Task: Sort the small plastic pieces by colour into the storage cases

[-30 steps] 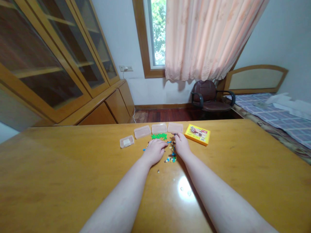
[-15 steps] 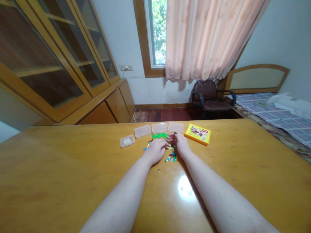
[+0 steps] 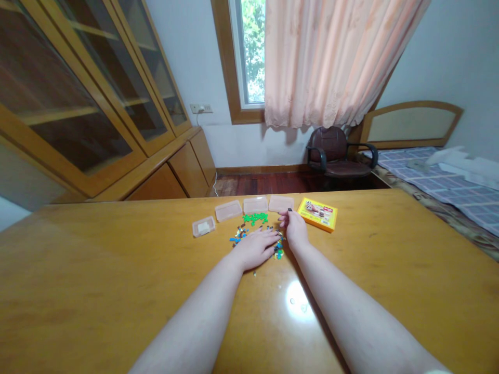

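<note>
Near the far edge of the tabletop [image 3: 117, 291], I'm resting the left hand [image 3: 256, 248], fingers apart, over small pieces [image 3: 279, 254], the right hand [image 3: 296, 231] hovering alongside, its grip unreadable from here.

The left forearm [image 3: 191, 317] and right forearm [image 3: 351, 301] extend forward and converge. The left hand [image 3: 256, 249] is positioned palm down, its fingers [image 3: 270, 240] extended toward the right hand [image 3: 296, 231]. The right hand is turned inward, fingers partly curled; whether they grip cannot be determined.
</note>
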A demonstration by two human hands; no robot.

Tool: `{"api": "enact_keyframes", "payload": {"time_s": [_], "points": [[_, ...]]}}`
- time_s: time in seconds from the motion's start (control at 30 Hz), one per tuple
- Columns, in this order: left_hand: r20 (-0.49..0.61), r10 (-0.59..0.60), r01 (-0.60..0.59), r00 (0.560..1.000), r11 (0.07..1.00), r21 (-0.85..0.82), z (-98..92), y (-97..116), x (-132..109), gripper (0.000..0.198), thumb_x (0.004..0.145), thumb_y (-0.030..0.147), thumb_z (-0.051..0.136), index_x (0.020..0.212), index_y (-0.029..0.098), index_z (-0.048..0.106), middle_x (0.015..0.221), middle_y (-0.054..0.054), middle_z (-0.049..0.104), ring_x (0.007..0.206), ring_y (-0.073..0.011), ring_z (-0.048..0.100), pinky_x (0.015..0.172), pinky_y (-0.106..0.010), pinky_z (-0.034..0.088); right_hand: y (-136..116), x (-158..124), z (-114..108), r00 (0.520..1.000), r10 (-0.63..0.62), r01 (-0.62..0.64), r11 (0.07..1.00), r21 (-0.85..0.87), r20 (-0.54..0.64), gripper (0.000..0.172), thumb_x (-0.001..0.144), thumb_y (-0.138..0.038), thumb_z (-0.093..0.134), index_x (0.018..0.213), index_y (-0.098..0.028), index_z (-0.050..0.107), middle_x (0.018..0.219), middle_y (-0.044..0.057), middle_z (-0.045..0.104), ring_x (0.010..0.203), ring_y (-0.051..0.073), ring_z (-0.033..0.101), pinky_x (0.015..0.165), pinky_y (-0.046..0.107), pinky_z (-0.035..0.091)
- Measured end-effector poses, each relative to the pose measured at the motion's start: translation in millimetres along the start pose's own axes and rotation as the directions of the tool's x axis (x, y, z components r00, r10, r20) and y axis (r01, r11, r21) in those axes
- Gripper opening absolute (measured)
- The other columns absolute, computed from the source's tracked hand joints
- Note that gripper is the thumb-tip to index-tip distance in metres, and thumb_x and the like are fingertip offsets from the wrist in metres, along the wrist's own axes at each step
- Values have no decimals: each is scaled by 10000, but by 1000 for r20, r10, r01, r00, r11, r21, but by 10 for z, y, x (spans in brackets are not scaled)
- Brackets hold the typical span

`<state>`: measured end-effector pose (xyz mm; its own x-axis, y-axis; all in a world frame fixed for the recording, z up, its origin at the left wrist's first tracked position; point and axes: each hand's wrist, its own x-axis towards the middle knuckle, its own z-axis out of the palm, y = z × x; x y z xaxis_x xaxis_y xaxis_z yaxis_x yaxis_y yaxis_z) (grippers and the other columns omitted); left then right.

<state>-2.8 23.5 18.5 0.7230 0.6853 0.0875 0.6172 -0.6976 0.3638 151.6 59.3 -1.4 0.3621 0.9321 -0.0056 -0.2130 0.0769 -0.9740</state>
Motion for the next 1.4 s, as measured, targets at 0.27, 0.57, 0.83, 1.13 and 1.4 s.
{"api": "enact_keyframes", "payload": {"time_s": [0.27, 0.57, 0.83, 1.13, 1.4], "points": [[-46, 87, -86, 995, 996, 17, -63, 106, -10, 387, 834, 169, 463, 1181, 268, 604, 1253, -6, 608, 1172, -169, 536, 1105, -377, 301, 5, -11, 7, 1000, -18, 18, 1000, 11, -7, 354, 771, -486, 463, 686, -169, 597, 567, -3, 573, 444, 97, 462, 477, 240, 397], [-68, 96, -94, 993, 995, 27, -82, 65, -22, 272, 858, 231, 469, 1028, 265, 680, 1071, 3, 697, 999, -160, 621, 1067, -373, 342, -15, -16, 2, 999, -19, 19, 1000, 0, 26, 328, 758, -456, 472, 670, -167, 601, 556, -9, 573, 454, 98, 458, 478, 234, 384], [-127, 89, -82, 988, 995, 64, -35, 9, 3, 298, 823, 149, 477, 1031, 231, 674, 1032, -19, 699, 987, -174, 607, 942, -333, 426, 16, -14, 11, 999, -10, 8, 999, 36, 38, 316, 757, -438, 486, 654, -166, 611, 545, -18, 566, 439, 91, 454, 464, 229, 351], [-163, 23, -6, 986, 994, 107, -16, -71, -13, 271, 793, 108, 494, 860, 238, 722, 848, -13, 698, 850, -175, 604, 834, -332, 445, 9, -10, 5, 999, -22, 22, 1000, 7, 48, 320, 785, -422, 477, 654, -161, 608, 541, -11, 563, 435, 90, 456, 461, 229, 352], [-167, 37, -22, 985, 995, 94, 13, -68, 3, 318, 790, 99, 483, 955, 243, 715, 943, -25, 694, 920, -185, 588, 879, -349, 440, 9, -9, 14, 999, -12, 11, 1000, 22, 47, 302, 777, -405, 487, 641, -163, 606, 531, -14, 566, 431, 91, 448, 450, 226, 349]]}}
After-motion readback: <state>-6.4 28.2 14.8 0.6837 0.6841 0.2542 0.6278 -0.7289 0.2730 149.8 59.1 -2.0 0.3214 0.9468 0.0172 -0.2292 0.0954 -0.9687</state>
